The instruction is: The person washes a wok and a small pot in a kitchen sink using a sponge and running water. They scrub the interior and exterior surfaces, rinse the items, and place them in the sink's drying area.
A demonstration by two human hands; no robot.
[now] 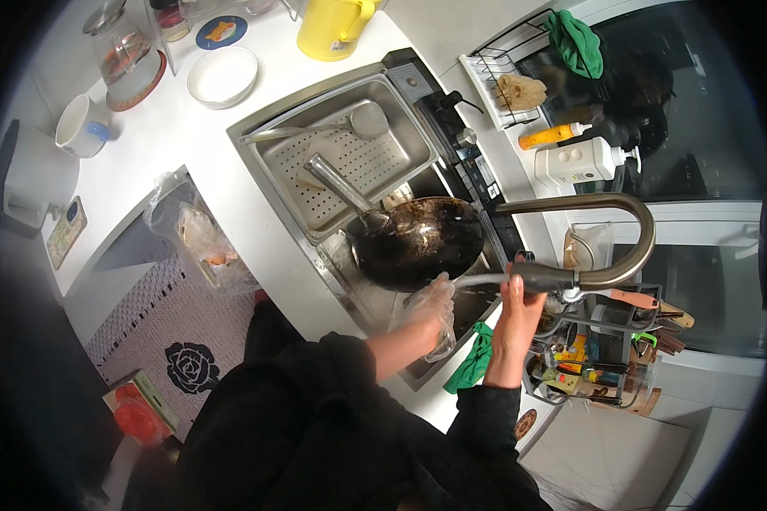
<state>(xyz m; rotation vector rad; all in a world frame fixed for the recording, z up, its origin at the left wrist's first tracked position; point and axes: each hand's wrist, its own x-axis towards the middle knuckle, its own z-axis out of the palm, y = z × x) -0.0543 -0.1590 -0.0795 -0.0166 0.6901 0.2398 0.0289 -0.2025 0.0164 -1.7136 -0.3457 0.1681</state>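
Note:
My left hand [429, 314], in a clear plastic glove, is beside the lower rim of a blackened wok [422, 239]. Whether its fingers grip anything is hidden by the glove and the angle. A stream of water [479, 280] runs to its fingertips. Bare, my right hand [521, 313] is closed around the dark spray head of a bent-neck tap [636, 223]. Tilted in the sink basin [374, 306], the wok has its metal handle [339, 182] over a perforated steel colander tray [364, 185]. A ladle [367, 120] lies in that tray.
A green cloth [473, 361] lies at the sink's near right edge. Beyond the tap stand a pump bottle [575, 161] and a rack of utensils and bottles [594, 358]. On the left counter are a white bowl [222, 76], a mug [82, 131] and a yellow pitcher [332, 29].

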